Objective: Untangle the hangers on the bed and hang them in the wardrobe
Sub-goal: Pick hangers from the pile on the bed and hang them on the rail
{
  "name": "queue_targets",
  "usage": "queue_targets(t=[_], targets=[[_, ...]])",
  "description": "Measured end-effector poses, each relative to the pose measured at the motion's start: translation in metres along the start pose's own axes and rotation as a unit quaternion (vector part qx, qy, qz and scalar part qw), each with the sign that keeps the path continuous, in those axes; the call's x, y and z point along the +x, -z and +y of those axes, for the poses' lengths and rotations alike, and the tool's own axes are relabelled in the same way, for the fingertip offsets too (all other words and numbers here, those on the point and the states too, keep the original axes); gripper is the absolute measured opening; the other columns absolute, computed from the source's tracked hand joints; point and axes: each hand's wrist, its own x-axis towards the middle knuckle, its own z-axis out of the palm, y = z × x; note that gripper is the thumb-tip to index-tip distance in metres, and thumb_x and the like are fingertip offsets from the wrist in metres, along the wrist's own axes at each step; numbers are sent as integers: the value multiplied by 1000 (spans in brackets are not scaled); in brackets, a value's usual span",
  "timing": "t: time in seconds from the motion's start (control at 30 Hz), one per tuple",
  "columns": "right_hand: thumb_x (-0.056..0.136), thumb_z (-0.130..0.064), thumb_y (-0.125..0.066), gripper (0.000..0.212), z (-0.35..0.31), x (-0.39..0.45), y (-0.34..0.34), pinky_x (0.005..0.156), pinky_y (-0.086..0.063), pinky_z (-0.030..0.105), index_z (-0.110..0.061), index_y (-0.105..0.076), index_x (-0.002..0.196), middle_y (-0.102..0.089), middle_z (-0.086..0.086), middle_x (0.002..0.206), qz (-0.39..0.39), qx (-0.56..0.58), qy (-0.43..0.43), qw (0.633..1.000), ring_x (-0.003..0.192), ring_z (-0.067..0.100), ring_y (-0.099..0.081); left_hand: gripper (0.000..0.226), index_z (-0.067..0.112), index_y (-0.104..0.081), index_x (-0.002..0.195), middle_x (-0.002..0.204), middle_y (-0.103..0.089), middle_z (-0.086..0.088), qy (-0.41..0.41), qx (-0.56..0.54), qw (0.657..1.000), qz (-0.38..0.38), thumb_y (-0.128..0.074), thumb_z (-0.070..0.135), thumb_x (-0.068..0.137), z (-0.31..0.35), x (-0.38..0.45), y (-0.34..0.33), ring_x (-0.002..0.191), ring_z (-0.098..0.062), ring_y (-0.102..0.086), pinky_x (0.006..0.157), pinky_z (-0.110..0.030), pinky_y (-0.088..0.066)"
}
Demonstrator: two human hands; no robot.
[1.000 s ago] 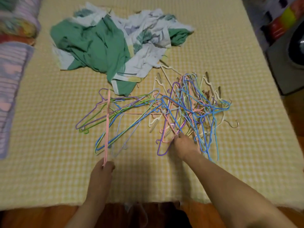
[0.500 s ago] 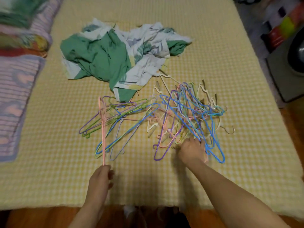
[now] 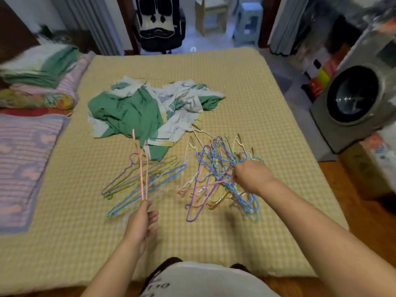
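Observation:
A tangle of thin wire hangers point(image 3: 222, 170) in blue, purple, pink and cream lies on the yellow checked bed point(image 3: 246, 97), right of centre. My right hand point(image 3: 249, 175) grips into this tangle and lifts part of it off the bed. A looser spread of purple, green and blue hangers point(image 3: 147, 179) lies to the left. My left hand point(image 3: 141, 224) pinches the lower end of a pink hanger point(image 3: 140, 168), which stands up edge-on above the spread.
A crumpled green and white cloth point(image 3: 137, 110) lies behind the hangers. Folded bedding point(image 3: 36, 86) is stacked at the left edge. A washing machine point(image 3: 355, 103) stands right of the bed. A black chair point(image 3: 158, 24) and stools sit beyond the far edge.
My right hand has gone from the near edge of the tangle into its middle and raised some hangers. The view has tilted up, and my left hand lifted the pink hanger higher.

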Motion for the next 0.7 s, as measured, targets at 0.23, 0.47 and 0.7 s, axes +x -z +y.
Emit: queue_targets(t=[0.23, 0.47, 0.7], targets=[[84, -5, -59, 30, 26, -17, -7, 78, -52, 33, -7, -69, 112, -71, 12, 113, -69, 45, -73, 994, 104, 30, -68, 17, 24, -58, 92, 89, -59, -3, -1, 4, 1000, -9, -55, 42, 93, 1, -9, 12, 64, -13, -52, 62, -31, -48], [91, -26, -61, 22, 37, -28, -46, 77, -56, 31, -16, -72, 106, -74, 10, 98, -86, 233, -176, 952, 90, 29, -72, 22, 21, -58, 98, 91, -61, -5, 15, -9, 1000, -14, -56, 42, 92, -15, -16, 24, 66, -15, -55, 71, -35, -54], [100, -14, -50, 19, 11, -59, -57, 39, -31, 15, -8, -68, 96, -62, 9, 64, -45, 606, -287, 741, 41, 16, -57, 17, 23, -59, 104, 98, -62, -7, 1, 7, 998, -56, -52, 35, 95, -4, -16, 31, 71, -17, -58, 68, -35, -52]])
